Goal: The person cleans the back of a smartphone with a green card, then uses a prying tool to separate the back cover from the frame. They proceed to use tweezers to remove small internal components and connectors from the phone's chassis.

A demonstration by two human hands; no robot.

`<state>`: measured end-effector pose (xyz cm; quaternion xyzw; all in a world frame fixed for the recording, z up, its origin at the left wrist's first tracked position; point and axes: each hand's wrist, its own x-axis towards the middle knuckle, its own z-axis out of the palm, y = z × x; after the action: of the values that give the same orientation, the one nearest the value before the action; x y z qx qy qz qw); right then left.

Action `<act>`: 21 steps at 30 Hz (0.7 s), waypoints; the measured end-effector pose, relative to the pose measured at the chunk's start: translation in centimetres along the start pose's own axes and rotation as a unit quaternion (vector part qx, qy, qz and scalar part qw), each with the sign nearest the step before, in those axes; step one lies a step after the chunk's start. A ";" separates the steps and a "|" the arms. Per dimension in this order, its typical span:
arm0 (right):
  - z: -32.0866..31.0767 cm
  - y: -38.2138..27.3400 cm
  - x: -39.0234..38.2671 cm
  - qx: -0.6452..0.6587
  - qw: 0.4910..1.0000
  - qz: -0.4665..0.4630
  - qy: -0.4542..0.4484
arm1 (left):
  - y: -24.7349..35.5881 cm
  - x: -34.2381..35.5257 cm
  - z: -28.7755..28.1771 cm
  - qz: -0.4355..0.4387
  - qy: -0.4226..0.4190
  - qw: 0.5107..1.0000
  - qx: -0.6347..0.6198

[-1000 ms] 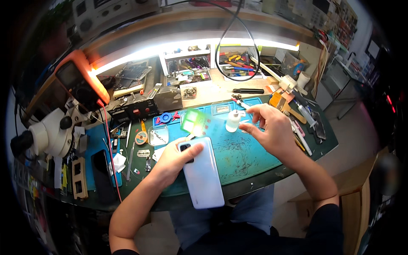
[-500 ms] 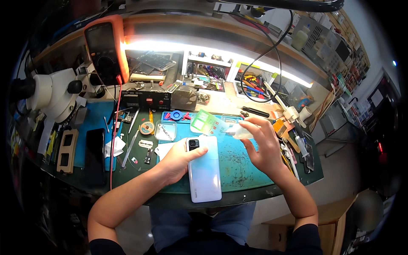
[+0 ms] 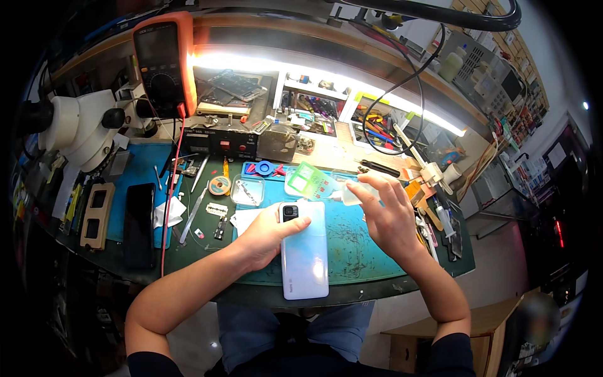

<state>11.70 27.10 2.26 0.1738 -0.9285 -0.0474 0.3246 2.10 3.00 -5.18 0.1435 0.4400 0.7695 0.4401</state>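
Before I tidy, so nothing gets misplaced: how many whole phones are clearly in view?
2: a pale phone in the left hand, and a black phone lying beside a tan block. The dark panels at the back are too unclear to count; others may be hidden.

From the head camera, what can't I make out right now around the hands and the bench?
- Front of the phone: head view, turned away from the camera.
- Base of the bottle: head view, covered by the right hand.
- Parts in the clear tray: head view, too small to identify.
- Black curved bar: head view, cut off by the top edge.
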 end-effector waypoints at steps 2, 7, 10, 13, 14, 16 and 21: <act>0.2 0.2 -0.6 0.038 0.998 0.039 0.005 | 0.0 0.1 0.2 -0.005 0.001 1.000 -0.007; -0.1 -0.1 -0.3 0.039 0.999 0.023 0.008 | 0.1 0.0 0.3 0.003 0.000 1.000 -0.012; -0.1 0.0 -0.1 0.019 1.000 0.006 0.000 | 0.1 0.1 0.1 0.002 -0.005 1.000 -0.011; 0.0 0.1 -0.3 -0.003 1.000 -0.005 0.007 | 0.4 -0.2 0.4 0.000 -0.004 1.000 -0.009; 0.0 0.2 -0.4 -0.007 1.000 -0.004 0.009 | 0.4 -0.2 0.4 0.001 -0.003 1.000 -0.010; 0.0 0.2 -0.5 0.005 1.000 0.004 0.009 | 0.3 -0.1 0.4 0.001 -0.001 1.000 -0.012; 0.3 0.9 -1.4 0.127 0.985 0.107 0.044 | 0.6 -0.4 0.1 -0.024 0.021 0.999 -0.017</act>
<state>12.26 28.38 1.36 0.1147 -0.9252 0.1135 0.3436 2.07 2.59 -4.53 0.1091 0.4398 0.7686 0.4516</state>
